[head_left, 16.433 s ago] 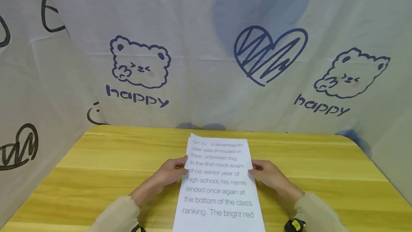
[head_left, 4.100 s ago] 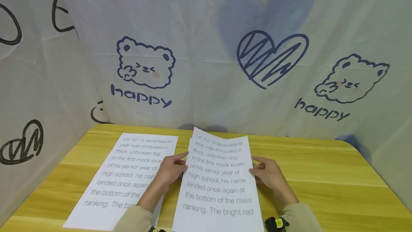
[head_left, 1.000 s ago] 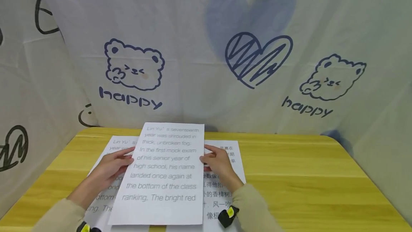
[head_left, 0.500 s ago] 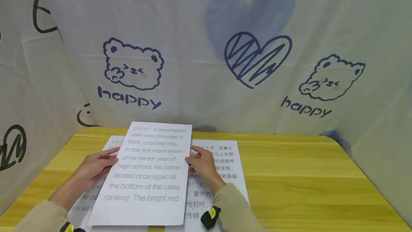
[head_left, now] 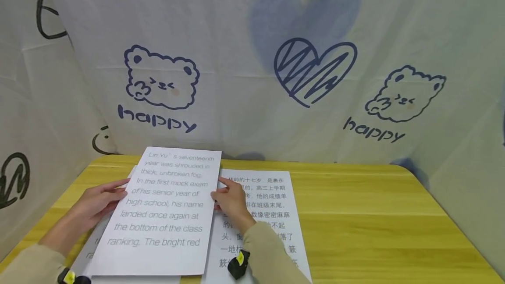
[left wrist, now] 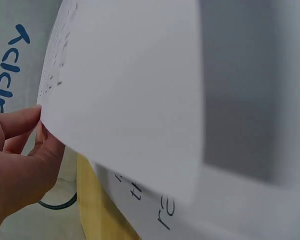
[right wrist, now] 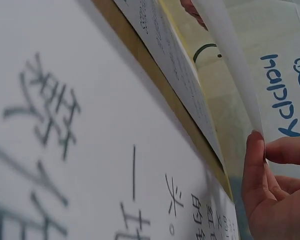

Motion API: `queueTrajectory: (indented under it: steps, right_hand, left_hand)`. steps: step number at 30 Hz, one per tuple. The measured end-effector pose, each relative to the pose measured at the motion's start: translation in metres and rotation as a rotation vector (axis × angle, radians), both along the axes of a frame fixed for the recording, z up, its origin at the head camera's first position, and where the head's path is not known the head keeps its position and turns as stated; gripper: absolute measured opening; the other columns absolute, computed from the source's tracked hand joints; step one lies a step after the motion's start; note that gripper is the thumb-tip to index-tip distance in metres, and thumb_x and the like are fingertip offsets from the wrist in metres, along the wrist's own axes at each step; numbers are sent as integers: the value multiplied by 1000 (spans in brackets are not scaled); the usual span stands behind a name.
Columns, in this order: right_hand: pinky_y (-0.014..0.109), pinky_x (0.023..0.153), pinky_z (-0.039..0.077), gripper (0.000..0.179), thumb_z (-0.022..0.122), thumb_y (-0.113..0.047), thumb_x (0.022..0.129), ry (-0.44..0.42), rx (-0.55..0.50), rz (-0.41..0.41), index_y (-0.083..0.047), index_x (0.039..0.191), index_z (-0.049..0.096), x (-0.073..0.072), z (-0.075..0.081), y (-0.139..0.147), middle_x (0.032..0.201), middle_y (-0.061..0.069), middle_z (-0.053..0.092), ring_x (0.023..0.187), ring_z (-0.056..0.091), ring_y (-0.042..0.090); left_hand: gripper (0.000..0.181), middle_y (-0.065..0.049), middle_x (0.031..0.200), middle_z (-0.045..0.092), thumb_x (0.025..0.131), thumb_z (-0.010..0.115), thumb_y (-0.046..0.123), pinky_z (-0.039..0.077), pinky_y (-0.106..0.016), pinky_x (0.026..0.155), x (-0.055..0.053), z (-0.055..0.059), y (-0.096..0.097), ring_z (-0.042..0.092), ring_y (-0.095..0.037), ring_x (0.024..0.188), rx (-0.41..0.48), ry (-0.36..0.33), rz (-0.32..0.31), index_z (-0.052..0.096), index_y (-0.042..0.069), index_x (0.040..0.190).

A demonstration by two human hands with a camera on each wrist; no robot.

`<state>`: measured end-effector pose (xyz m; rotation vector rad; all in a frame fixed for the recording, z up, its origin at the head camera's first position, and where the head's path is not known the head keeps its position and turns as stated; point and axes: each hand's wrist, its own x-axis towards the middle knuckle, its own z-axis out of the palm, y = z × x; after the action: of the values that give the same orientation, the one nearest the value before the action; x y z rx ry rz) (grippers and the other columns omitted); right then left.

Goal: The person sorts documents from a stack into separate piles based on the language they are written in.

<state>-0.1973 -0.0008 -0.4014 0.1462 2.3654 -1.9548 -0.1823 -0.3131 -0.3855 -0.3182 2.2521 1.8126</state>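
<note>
A white sheet of paper printed with large English text is held up between both hands. My left hand pinches its left edge and my right hand pinches its right edge. In the left wrist view the sheet bows a little, lifted off what lies beneath. Below it at left lies another English-text sheet, mostly covered. To the right lies a sheet with Chinese characters, partly hidden by my right forearm. A narrow strip of table shows between the two lying sheets in the right wrist view.
The yellow wood-grain table extends to the right of the papers. A pale cloth backdrop with bear and heart drawings hangs behind it, and another cloth wall stands at left.
Both hands have carried the held English sheet leftward, from over the Chinese sheet to over the English sheet on the left. More of the Chinese sheet shows now.
</note>
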Motion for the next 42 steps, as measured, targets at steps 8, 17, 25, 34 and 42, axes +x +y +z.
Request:
queueTrajectory:
  steps: [8, 17, 25, 34, 42]
  right_hand:
    - [25, 52, 54, 52, 67, 4, 82, -18, -75, -18, -2, 133, 56, -1, -1, -12, 79, 5, 61, 55, 58, 12]
    - [27, 52, 55, 53, 67, 8, 81, -14, -82, -17, 0, 132, 57, 0, 1, -29, 76, 4, 61, 51, 57, 13]
    - [24, 45, 50, 56, 67, 9, 80, -18, -33, -24, 1, 134, 54, 4, -5, -44, 73, 1, 61, 44, 50, 10]
    - [21, 42, 46, 57, 61, 11, 78, -6, -10, -19, 4, 134, 54, 7, -10, -49, 76, 2, 60, 43, 48, 9]
    - [21, 42, 43, 53, 60, 8, 81, 31, 87, -7, 3, 133, 55, 5, -13, -51, 79, 0, 54, 44, 50, 10]
  left_hand:
    - [64, -1, 105, 62, 98, 56, 16, 52, -23, 72, -3, -1, -7, 62, -12, 83, -90, 7, 13, 23, -3, 150]
    - [60, -4, 101, 66, 99, 55, 18, 53, -28, 70, -7, 3, -20, 63, -17, 81, -195, 1, 20, 29, -7, 146]
    - [57, -19, 110, 62, 100, 50, 16, 53, -28, 69, -5, 1, -27, 62, -19, 81, -254, -5, 40, 27, -8, 146]
    - [54, -11, 99, 65, 100, 49, 13, 52, -28, 64, -5, -11, -28, 60, -18, 77, -279, -10, 35, 28, -14, 143]
    - [54, -15, 100, 65, 99, 51, 12, 50, -27, 63, -11, -17, -29, 59, -19, 77, -314, -4, 53, 32, -14, 142]
